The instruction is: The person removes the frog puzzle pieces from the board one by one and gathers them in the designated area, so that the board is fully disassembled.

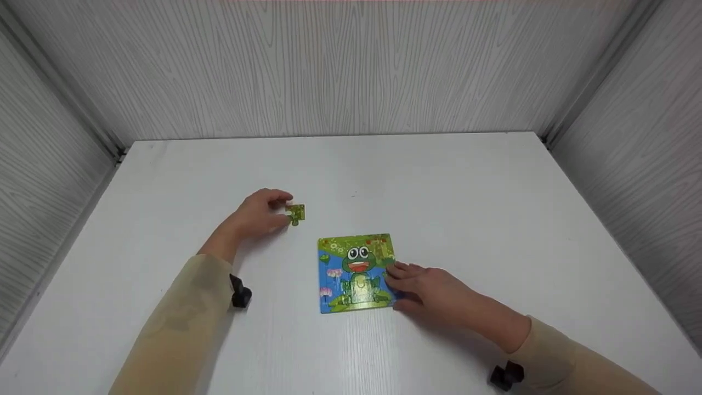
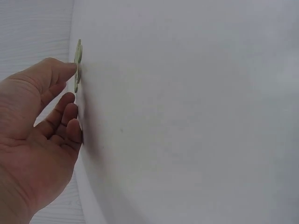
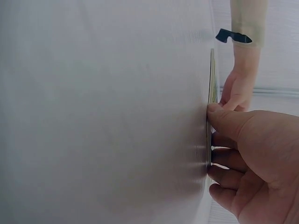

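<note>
A small green jigsaw piece [image 1: 296, 212] with a rounded tab is at the fingertips of my left hand [image 1: 262, 214], left of the table's middle. The left wrist view has this jigsaw piece [image 2: 78, 70] edge-on, the thumb against it and part of the index finger hidden behind the thumb. Toward me lies a square frog jigsaw puzzle [image 1: 354, 291], with blue and green around the frog. My right hand [image 1: 439, 291] rests at its right edge, fingertips over the border and thumb lower along the side. In the right wrist view the puzzle [image 3: 212, 77] appears as a thin edge beside the thumb.
Both lie on a white table [image 1: 466, 192]. Pale wood-grain panels [image 1: 340, 66] stand at the back and on both sides. Each sleeve carries a small black device, one on the left cuff [image 1: 241, 296] and one on the right cuff [image 1: 505, 376].
</note>
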Demonstrator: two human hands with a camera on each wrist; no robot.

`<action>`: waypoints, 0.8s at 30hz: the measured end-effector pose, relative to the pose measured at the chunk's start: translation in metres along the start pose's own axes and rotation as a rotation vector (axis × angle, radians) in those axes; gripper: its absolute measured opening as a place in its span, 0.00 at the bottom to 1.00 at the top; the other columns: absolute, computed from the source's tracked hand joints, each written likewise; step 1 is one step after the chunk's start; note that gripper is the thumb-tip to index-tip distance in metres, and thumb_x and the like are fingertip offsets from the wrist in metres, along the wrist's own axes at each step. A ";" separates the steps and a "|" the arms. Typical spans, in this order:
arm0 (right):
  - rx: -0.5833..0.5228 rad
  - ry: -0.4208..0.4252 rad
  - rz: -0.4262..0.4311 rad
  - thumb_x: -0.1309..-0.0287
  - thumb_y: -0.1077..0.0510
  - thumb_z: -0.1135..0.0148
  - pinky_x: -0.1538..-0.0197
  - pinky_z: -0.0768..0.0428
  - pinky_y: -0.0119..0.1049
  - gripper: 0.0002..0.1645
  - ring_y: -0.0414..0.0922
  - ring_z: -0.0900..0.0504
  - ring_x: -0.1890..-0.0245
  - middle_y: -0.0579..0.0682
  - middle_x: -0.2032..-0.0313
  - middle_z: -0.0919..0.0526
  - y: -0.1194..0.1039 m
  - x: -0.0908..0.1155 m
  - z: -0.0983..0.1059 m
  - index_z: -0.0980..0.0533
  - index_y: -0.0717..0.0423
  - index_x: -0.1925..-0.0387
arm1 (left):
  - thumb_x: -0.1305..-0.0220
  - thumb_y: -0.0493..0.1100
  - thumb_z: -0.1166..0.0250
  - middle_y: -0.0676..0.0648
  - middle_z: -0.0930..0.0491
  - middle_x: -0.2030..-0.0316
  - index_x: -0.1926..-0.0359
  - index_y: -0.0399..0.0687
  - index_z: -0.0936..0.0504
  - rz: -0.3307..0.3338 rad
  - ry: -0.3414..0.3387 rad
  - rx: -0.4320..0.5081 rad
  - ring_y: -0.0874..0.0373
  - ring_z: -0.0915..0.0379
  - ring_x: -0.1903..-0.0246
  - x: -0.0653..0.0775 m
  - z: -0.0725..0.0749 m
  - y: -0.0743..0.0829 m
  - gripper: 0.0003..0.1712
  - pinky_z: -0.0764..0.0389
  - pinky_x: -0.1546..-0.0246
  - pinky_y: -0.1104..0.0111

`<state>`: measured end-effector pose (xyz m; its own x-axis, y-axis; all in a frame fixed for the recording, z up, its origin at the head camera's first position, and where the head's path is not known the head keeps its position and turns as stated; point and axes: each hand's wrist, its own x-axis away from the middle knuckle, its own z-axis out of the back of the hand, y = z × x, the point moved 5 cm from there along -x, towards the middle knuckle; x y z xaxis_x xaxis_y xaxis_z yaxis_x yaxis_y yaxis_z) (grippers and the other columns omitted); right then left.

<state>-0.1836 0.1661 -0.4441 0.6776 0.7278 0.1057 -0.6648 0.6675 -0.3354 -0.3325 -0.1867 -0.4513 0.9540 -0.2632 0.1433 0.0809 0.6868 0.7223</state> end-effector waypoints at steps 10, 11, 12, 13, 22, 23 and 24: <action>-0.008 -0.022 -0.012 0.27 0.49 0.33 0.32 0.26 0.57 0.34 0.57 0.30 0.25 0.56 0.26 0.28 -0.001 -0.004 -0.002 0.26 0.58 0.27 | 0.30 0.45 0.29 0.39 0.21 0.40 0.32 0.42 0.21 -0.056 0.065 0.023 0.45 0.27 0.41 0.013 0.000 0.029 0.29 0.24 0.38 0.50; -0.006 -0.021 -0.009 0.27 0.49 0.32 0.32 0.26 0.58 0.34 0.57 0.30 0.25 0.56 0.26 0.28 -0.001 -0.004 -0.002 0.26 0.59 0.27 | 0.30 0.46 0.28 0.39 0.20 0.41 0.32 0.42 0.21 -0.074 0.061 0.013 0.45 0.27 0.41 0.013 -0.002 0.035 0.30 0.24 0.37 0.51; -0.007 -0.020 -0.008 0.27 0.49 0.32 0.32 0.26 0.58 0.34 0.57 0.30 0.25 0.56 0.26 0.28 -0.001 -0.004 -0.002 0.26 0.59 0.27 | 0.31 0.46 0.28 0.39 0.20 0.41 0.32 0.42 0.21 -0.093 0.054 0.009 0.45 0.27 0.42 0.014 -0.005 0.041 0.30 0.24 0.37 0.51; -0.007 -0.019 -0.007 0.27 0.49 0.33 0.32 0.26 0.58 0.34 0.57 0.30 0.25 0.56 0.26 0.28 -0.001 -0.005 -0.002 0.26 0.59 0.27 | 0.31 0.47 0.27 0.39 0.20 0.41 0.32 0.42 0.21 -0.111 0.045 0.005 0.45 0.26 0.42 0.014 -0.007 0.046 0.30 0.23 0.37 0.51; 0.001 0.011 0.020 0.28 0.48 0.32 0.33 0.24 0.57 0.34 0.57 0.28 0.27 0.57 0.27 0.27 0.000 -0.006 0.000 0.26 0.59 0.28 | 0.33 0.48 0.25 0.41 0.19 0.41 0.33 0.43 0.19 -0.236 -0.079 -0.019 0.46 0.26 0.42 0.018 -0.043 0.090 0.31 0.23 0.39 0.52; 0.003 0.010 0.018 0.28 0.48 0.32 0.33 0.24 0.57 0.34 0.57 0.28 0.27 0.57 0.27 0.27 0.000 -0.006 0.000 0.26 0.59 0.28 | 0.34 0.48 0.25 0.41 0.19 0.41 0.33 0.43 0.19 -0.241 -0.095 -0.019 0.46 0.25 0.42 0.018 -0.048 0.092 0.31 0.22 0.39 0.52; 0.006 0.010 0.018 0.28 0.48 0.32 0.34 0.24 0.57 0.34 0.57 0.28 0.27 0.57 0.27 0.27 0.001 -0.006 0.000 0.26 0.59 0.28 | 0.34 0.48 0.25 0.42 0.19 0.41 0.33 0.44 0.19 -0.246 -0.110 -0.019 0.47 0.25 0.42 0.019 -0.052 0.095 0.31 0.22 0.39 0.52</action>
<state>-0.1880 0.1623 -0.4446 0.6686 0.7381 0.0906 -0.6786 0.6554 -0.3316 -0.2919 -0.0914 -0.4156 0.8681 -0.4950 0.0385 0.3127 0.6054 0.7319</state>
